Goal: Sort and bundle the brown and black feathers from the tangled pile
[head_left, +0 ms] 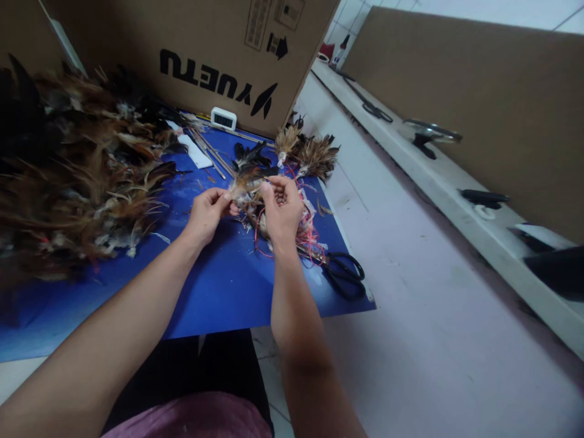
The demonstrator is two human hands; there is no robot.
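Note:
Between my two hands is a small bunch of brown and dark feathers [245, 181] with pale, fluffy bases. My left hand [207, 213] pinches its base end between thumb and fingers. With curled fingers, my right hand [283, 207] grips the bunch's other side; its fingertips are partly hidden. Tangled pink string [312, 234] lies right beside and under my right wrist. Black-handled scissors [345, 274] rest at the table's right corner, their blades partly covered by the string. Beyond my hands sit tied feather bunches [317, 155] and a dark feather tuft [250, 155].
A large heap of brown and black feathers [91, 188] covers the left of the blue table [214, 292]. Behind stand a cardboard box [201, 36], a small white digital timer [223, 118] and thin sticks [212, 149]. A ledge [438, 164] holding tools runs along the right.

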